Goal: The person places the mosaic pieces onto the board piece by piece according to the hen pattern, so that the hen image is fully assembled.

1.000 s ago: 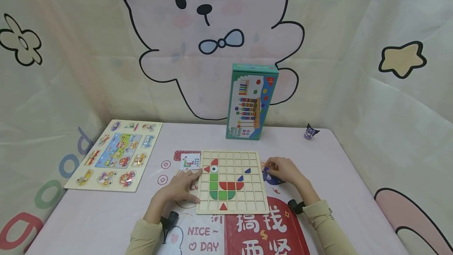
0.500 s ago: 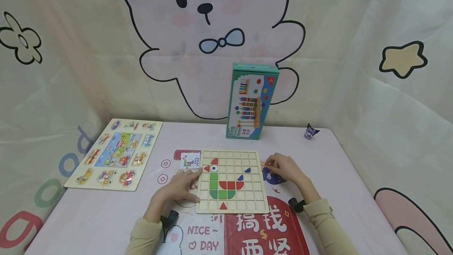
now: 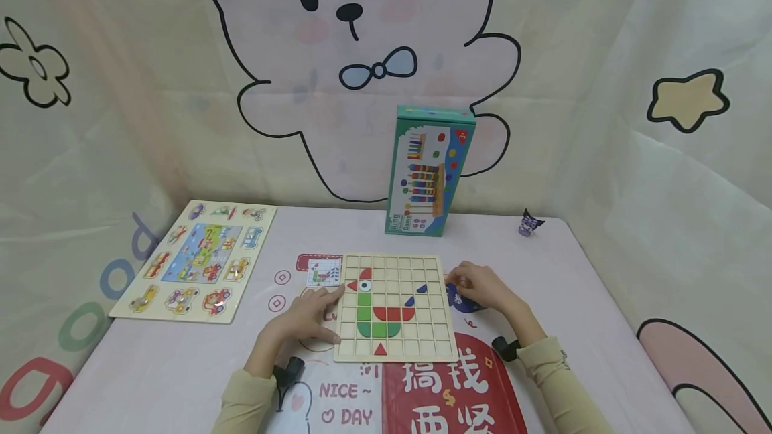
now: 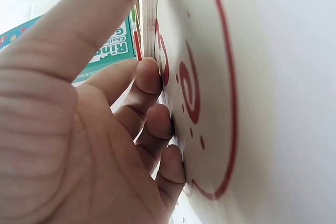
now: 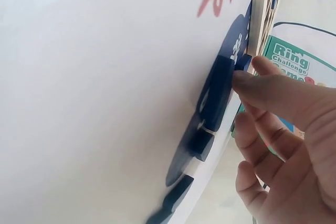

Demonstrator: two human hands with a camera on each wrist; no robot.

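Observation:
A square wooden grid board [image 3: 431, 347] lies mid-table, with red, green and blue pieces set in a bird-like figure. At its left edge, my left hand [image 3: 306, 317] rests with thumb and index finger spread against the side; in the left wrist view the other fingers [image 4: 170, 166] curl loosely on the table. Just off the right edge, my right hand [image 3: 482, 284] pinches a small dark blue block [image 5: 244, 62] between thumb and index finger. Several more dark blue blocks [image 5: 218, 95] lie on the table below it. My hand partly hides them in the head view.
A small pattern card [image 3: 324, 272] lies at the board's upper left. To the far left is a picture puzzle board [image 3: 135, 313]. A green ring game box [image 3: 428, 173] stands at the back, and a purple wrapped candy [image 3: 530, 224] lies at the back right.
My right hand has shifted slightly left, its fingertips now at the board's right edge. My left hand keeps its place, and the pieces on the board look the same.

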